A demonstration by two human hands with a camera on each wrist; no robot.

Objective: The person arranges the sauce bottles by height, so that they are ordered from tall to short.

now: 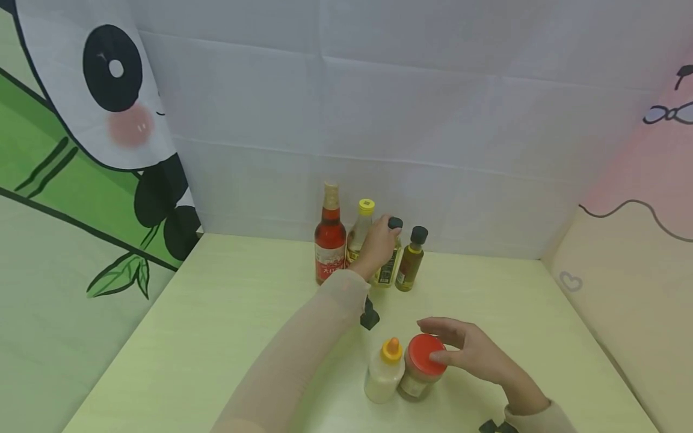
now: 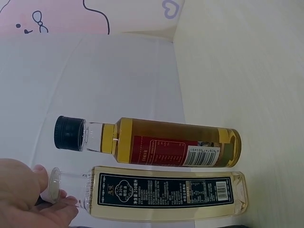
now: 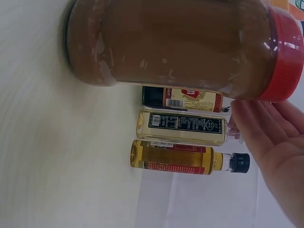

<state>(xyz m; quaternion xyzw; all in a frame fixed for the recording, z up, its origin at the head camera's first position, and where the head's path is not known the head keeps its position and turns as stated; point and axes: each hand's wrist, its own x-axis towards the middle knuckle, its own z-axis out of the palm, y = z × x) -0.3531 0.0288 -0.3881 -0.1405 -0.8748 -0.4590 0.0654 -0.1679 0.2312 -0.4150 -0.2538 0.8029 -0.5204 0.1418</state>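
Observation:
My left hand [image 1: 377,245] reaches to the back row and grips the neck of a clear glass bottle [image 2: 166,195] with a black label; its dark cap [image 1: 395,223] shows by the fingers. Beside it on the right stands a black-capped bottle of golden oil [image 1: 409,267]. Nearer the front, my right hand [image 1: 470,352] is at a brown-filled jar [image 3: 175,45] with a red lid [image 1: 426,353]. The thumb lies over the lid's right edge, while the fingers extend along its far side. Whether those fingers touch the lid is unclear.
A squeeze bottle [image 1: 383,376] with an orange nozzle stands close to the jar's left side. Left of the gripped bottle are a red bottle [image 1: 330,243] and a yellow-capped bottle [image 1: 360,225], partly hidden by the hand. A pale cloth wall [image 1: 260,150] rises behind the table [image 1: 216,325].

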